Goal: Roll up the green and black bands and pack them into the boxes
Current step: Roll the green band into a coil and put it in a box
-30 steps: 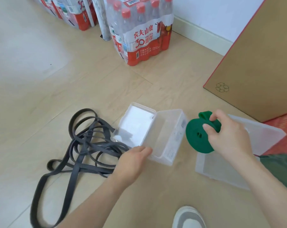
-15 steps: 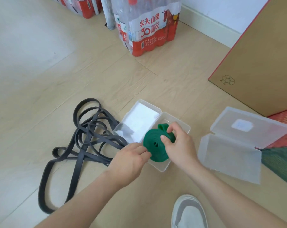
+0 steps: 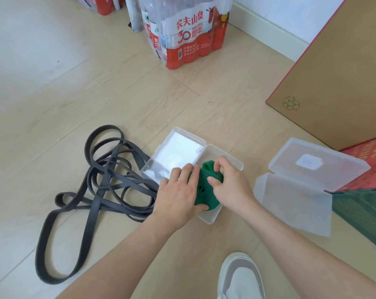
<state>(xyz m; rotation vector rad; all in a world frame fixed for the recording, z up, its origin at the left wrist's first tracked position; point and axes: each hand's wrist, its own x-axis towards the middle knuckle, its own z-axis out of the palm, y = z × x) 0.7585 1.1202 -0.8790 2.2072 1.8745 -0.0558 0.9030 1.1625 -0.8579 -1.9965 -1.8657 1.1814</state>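
Centre frame, your left hand [image 3: 178,195] and right hand [image 3: 230,186] both press the rolled green band [image 3: 204,190] into the open clear box [image 3: 213,216] on the floor [image 3: 118,93]. The black band [image 3: 96,186] lies loose at left. A second open box [image 3: 301,190] sits at right.

The rolled band [image 3: 204,190] sits in the open box [image 3: 213,216]; the loose band [image 3: 96,186] lies left, second box [image 3: 294,199] right.

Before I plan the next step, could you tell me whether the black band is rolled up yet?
Not yet: the black band lies in loose tangled loops.
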